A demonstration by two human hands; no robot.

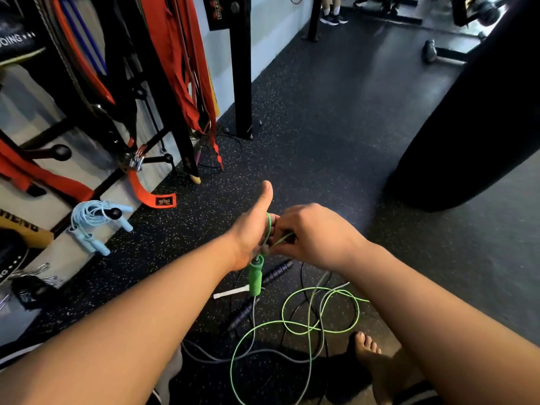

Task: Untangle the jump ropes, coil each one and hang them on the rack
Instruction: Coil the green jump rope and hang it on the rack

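My left hand (253, 229) holds the green jump rope (320, 314), thumb pointing up, with the cord looped round its palm and a green handle (255, 276) hanging below it. My right hand (312, 235) pinches the green cord right beside the left. The rest of the green cord lies in loose loops on the floor, tangled with a grey rope (257, 350) and a black rope with dark handles (276, 273). A white handle (230, 292) lies under the green one. A coiled light blue rope (93, 220) hangs on a rack peg (114, 213) at left.
The wall rack (96, 112) at left carries red and black straps and bands. A black post (241, 65) stands behind it. A dark punching bag (479, 106) hangs at right. My bare foot (371, 355) rests on the speckled rubber floor beside the ropes. A person's feet (333, 19) show far back.
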